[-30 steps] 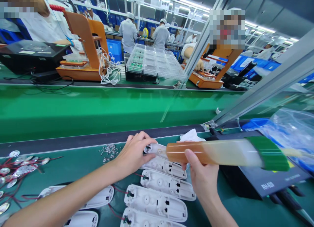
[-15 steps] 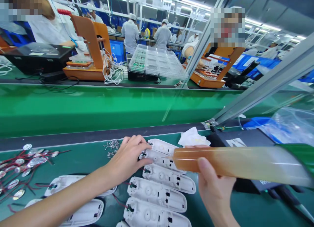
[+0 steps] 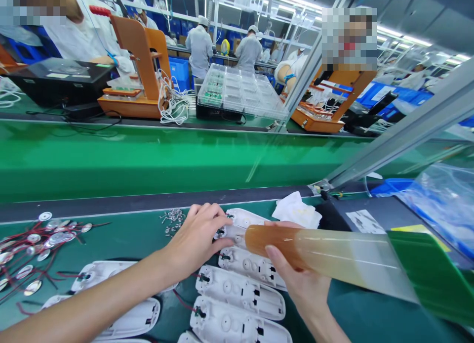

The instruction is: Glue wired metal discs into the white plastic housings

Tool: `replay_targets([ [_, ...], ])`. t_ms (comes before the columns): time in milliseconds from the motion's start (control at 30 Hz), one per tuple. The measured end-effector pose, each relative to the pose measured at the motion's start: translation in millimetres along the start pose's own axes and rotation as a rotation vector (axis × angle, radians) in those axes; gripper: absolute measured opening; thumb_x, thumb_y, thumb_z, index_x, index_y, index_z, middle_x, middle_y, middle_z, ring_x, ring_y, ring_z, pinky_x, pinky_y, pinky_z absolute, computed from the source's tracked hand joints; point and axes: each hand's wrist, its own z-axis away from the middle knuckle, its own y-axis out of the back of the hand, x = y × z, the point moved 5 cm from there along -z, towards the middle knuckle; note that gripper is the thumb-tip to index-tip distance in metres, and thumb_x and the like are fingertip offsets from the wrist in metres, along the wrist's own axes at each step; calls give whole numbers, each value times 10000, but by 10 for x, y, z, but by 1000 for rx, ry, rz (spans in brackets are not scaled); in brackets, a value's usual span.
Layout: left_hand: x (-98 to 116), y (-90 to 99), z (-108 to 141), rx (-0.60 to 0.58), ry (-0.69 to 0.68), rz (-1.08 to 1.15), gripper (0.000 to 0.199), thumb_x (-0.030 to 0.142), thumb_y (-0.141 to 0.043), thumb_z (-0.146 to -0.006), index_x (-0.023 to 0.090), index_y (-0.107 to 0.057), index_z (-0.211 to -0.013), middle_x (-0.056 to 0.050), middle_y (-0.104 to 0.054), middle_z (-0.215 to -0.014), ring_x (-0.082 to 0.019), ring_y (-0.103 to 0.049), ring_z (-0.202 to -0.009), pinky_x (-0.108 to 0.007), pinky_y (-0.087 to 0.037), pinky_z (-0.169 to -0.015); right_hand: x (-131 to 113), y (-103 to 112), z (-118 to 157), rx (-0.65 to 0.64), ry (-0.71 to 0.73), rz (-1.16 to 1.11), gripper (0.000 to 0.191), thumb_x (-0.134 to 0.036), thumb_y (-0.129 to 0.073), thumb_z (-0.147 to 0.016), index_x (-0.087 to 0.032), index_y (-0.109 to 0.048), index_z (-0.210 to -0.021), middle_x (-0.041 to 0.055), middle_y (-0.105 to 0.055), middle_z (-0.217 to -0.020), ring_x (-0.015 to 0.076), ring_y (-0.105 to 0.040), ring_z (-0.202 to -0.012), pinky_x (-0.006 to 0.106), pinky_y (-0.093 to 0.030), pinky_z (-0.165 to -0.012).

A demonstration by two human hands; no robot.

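My right hand [image 3: 301, 278] is wrapped round a long squeeze tube [image 3: 326, 249], amber at the front, pale in the middle and green at the flat tail. The tube's front end points left over a white plastic shell [image 3: 237, 233]; its tip is hard to make out. At the left end of that shell my left hand [image 3: 202, 232] is closed, thumb and fingers gripping its edge. Several similar shells [image 3: 240, 291] lie in a column below, with black fittings and red wires at their left ends. One more shell [image 3: 246, 217] sits just above.
Small round discs with red wires [image 3: 44, 241] are heaped at the left. Loose screws [image 3: 173, 219] lie beyond my left hand. White crumpled paper [image 3: 296, 209] and a black box [image 3: 370, 219] are at the right. A metal post [image 3: 400, 115] slants across; co-workers stand beyond the green belt [image 3: 148, 157].
The squeeze tube and my right hand have moved left and tilted, so its front end is nearer my left hand. My left hand stays at the shell's end.
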Motion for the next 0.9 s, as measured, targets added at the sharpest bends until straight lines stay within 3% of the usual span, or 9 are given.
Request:
replay_targets([
  [567,-8,0,14,31,-14,-20,287,275,-688,-761,225,-601,-1030,-2,-534,-971,-183,-449,-907,-311,-286,-765,-4,57,-38,-7,109,144,226,-341,-635,-769,-207,-557,-934,34,-615,-874,166,-580,-805,322,-482,-805],
  [900,3,-7,8,3,-1,-16,289,268,-677,-771,209,-599,-1042,-11,-529,-971,-190,-439,-910,-321,-288,-767,-11,55,-1,32,0,44,276,-366,-668,-730,-184,-566,-910,45,-622,-845,163,-597,-758,285,-519,-734],
])
